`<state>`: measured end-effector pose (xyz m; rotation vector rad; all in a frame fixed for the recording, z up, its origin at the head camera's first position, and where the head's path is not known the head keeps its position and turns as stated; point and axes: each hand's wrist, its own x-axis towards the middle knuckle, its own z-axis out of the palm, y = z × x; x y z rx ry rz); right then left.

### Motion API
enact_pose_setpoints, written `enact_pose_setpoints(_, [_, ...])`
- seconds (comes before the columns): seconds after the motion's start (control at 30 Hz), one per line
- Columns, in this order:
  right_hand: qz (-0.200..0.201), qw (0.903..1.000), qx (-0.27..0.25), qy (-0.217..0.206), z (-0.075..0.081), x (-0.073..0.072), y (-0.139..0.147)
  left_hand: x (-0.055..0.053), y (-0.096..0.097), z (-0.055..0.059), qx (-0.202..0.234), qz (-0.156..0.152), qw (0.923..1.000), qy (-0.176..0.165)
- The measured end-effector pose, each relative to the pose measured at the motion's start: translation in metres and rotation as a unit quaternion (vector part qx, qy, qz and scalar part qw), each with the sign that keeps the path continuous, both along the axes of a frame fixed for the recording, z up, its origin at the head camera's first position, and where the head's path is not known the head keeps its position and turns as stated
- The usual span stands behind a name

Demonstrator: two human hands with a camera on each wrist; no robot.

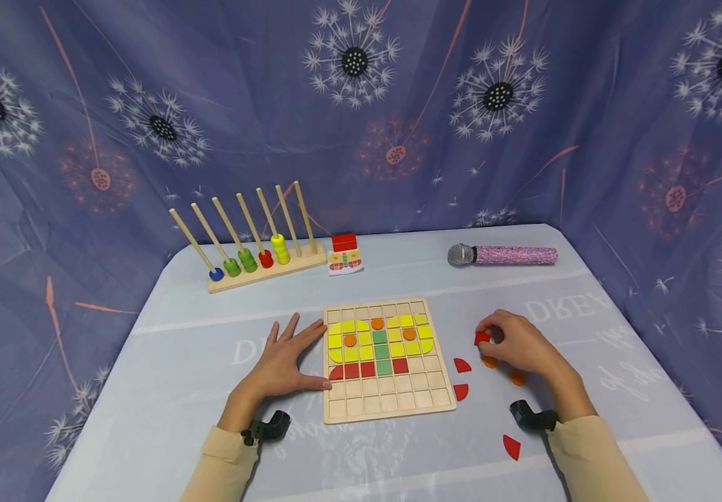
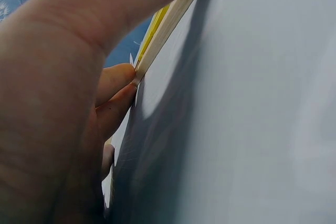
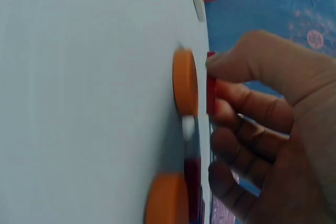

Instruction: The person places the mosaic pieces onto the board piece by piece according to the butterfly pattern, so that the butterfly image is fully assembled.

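Observation:
A wooden grid board (image 1: 423, 399) lies mid-table, holding yellow, green, orange and red tiles. My left hand (image 1: 282, 359) rests at its left side, fingers spread, with thumb and fingertips touching the edge. In the left wrist view the board's side (image 2: 170, 27) meets those fingers. To the right of the board, my right hand (image 1: 520, 341) pinches a red tile (image 1: 482, 337) between thumb and fingers; the right wrist view shows this red tile (image 3: 211, 95) edge-on. Orange discs (image 1: 517, 378) lie under and beside that hand. Red quarter-circle pieces (image 1: 462, 365) lie between it and the board.
Another red quarter-circle (image 1: 511, 447) lies nearer the front, by the right wrist. Behind the board stand a peg rack (image 1: 266, 272) with colored beads, a pattern card (image 1: 344, 261) and a red block (image 1: 344, 242). A glittery pink microphone (image 1: 511, 255) lies at the back right.

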<state>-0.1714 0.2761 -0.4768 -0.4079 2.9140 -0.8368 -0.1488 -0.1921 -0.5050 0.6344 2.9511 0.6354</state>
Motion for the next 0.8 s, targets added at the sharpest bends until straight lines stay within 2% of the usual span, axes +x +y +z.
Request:
enact_pose_setpoints(0.23, [0.041, 0.9991, -0.008, 0.002, 0.005, 0.005, -0.030, 0.000, 0.000, 0.000, -0.003, 0.000, 1.0000, 0.001])
enact_pose_setpoints(0.63, [0.114, 0.9932, 0.011, -0.018, 0.010, 0.012, -0.085, 0.000, 0.000, 0.002, 0.004, -0.004, 1.0000, 0.002])
enact_pose_setpoints(0.8, [0.139, 0.9898, 0.029, -0.010, 0.012, 0.015, -0.102, 0.000, 0.000, 0.002, 0.002, -0.003, 1.0000, 0.002])
